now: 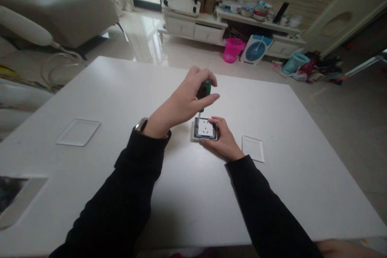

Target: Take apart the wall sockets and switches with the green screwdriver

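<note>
A wall socket with a white face and a dark frame lies on the white table. My left hand is closed around the green handle of a screwdriver, held upright. The shaft runs down to the left side of the socket's frame; whether its tip sits in a screw is too small to tell. From the right, my right hand grips the socket by its edges, the fingers on the far and near sides.
A clear square cover lies at the table's left, and a smaller square frame right of my right hand. At the lower left is a white-edged item. Beyond the table stand a pink basket, a blue fan and a low cabinet.
</note>
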Tool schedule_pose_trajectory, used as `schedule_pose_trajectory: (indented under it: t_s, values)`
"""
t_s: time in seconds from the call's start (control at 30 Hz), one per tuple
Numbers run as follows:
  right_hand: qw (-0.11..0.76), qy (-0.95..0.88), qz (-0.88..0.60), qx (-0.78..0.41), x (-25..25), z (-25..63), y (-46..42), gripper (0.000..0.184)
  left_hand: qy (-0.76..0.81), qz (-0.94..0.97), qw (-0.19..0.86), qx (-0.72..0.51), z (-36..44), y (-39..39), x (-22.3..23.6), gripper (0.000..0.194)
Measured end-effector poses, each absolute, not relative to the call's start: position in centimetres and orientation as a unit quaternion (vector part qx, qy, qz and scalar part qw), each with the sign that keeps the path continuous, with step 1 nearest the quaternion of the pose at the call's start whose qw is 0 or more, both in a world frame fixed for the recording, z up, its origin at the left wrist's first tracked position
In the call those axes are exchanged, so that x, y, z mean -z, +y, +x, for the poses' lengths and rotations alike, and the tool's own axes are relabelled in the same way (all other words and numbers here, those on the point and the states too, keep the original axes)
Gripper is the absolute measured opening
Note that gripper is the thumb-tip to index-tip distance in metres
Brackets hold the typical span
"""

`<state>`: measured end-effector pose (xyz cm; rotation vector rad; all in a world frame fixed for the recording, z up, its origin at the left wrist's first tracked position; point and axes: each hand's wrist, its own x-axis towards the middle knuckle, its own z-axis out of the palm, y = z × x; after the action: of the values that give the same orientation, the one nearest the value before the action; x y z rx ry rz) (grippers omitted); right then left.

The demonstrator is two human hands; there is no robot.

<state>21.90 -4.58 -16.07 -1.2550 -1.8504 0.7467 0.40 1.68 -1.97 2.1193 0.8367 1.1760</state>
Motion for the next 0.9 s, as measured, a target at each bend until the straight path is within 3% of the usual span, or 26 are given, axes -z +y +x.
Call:
schedule_pose_trajectory:
  t_s: [0.13,0.3,0.57,0.9]
  values:
    - [0.384,-0.724,-0.494,-0.292,16.12,21.9,-4.58,0.069,0.332,0.79,0.251,-0.45,0.5,1.74,1.85,0.03]
    - [0.382,-0.718,-0.498,-0.3,15.89,21.83,-4.64,0.069,0.307,0.786,0.294,-0.449,-0.04,1.8,1.51,0.041]
    - [0.38,-0.719,-0.499,-0.301,15.93,21.83,-4.6,0.069,0.318,0.801,0.258,-0.436,0.32,1.54,1.3,0.022]
    - [0.388,-0.723,-0.492,-0.292,16.04,21.86,-4.55,0.069,0.318,0.801,0.246,-0.444,0.18,1.45,1.13,0.039]
